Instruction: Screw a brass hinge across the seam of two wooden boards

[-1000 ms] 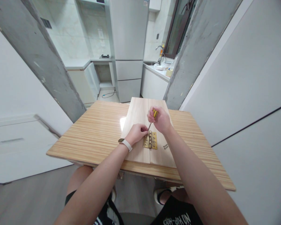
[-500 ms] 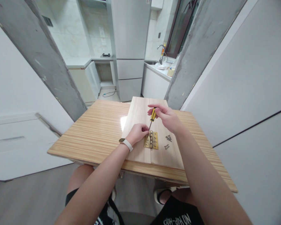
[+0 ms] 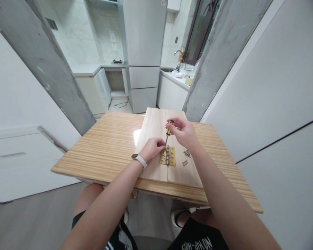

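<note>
A yellow-and-black screwdriver [image 3: 168,130] is gripped by its handle in my right hand [image 3: 183,131], its shaft slanting down toward the upper left part of a brass hinge [image 3: 172,155]. The hinge lies opened flat across the seam of two pale wooden boards [image 3: 153,125]. My left hand [image 3: 153,148] rests on the left board, its fingers pinched together at the hinge's upper left corner by the screwdriver tip. Whatever is between those fingertips is hidden. Several loose screws [image 3: 187,153] lie on the right board.
The boards sit on a striped wooden table [image 3: 94,149]. Grey pillars [image 3: 224,52] and white panels flank it on both sides. Beyond stand a fridge [image 3: 144,38], a sink counter [image 3: 172,85] and a low cabinet [image 3: 103,88].
My right hand's fingers have curled in around the screwdriver handle, where some were stretched out before. My left hand stays at the hinge corner.
</note>
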